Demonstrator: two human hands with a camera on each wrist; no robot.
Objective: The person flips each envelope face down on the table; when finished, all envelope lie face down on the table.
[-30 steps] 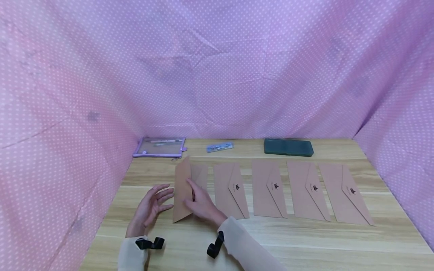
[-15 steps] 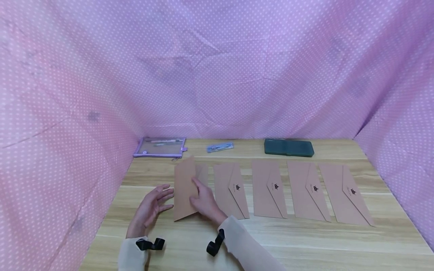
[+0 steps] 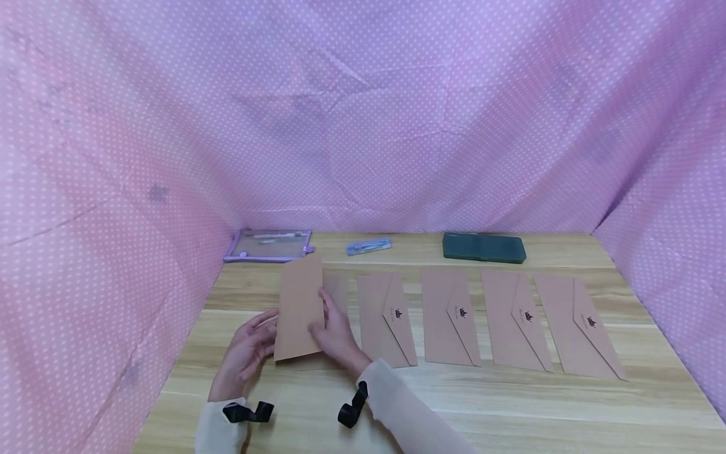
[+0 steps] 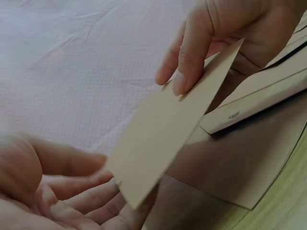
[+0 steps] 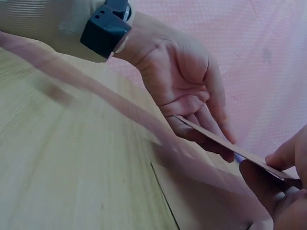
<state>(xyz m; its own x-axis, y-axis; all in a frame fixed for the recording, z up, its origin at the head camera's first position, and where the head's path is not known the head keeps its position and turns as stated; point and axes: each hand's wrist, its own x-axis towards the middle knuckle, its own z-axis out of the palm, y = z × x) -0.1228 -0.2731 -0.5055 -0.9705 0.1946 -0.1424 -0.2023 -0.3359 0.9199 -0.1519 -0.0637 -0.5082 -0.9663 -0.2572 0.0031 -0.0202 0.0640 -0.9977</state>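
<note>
My right hand pinches a plain brown kraft envelope by its right edge, thumb on the near face. The envelope is lifted and tilted, its left edge by my left hand. In the left wrist view the left fingers lie under the envelope's lower corner, with the thumb close to its edge; the fingers look relaxed. Another brown envelope lies flat on the table, partly covered by the lifted one. To its right an envelope with a pointed flap and crown print lies flat.
Several more crown-printed envelopes continue the row rightward on the wooden table. Along the back are a purple-edged zip pouch, a small clear blue packet and a dark green case. Pink dotted cloth surrounds the table.
The lifted envelope turned its broad face toward the head camera, then moved left with my right hand. Its left edge now reaches my left hand's fingers, where a gap was before.
</note>
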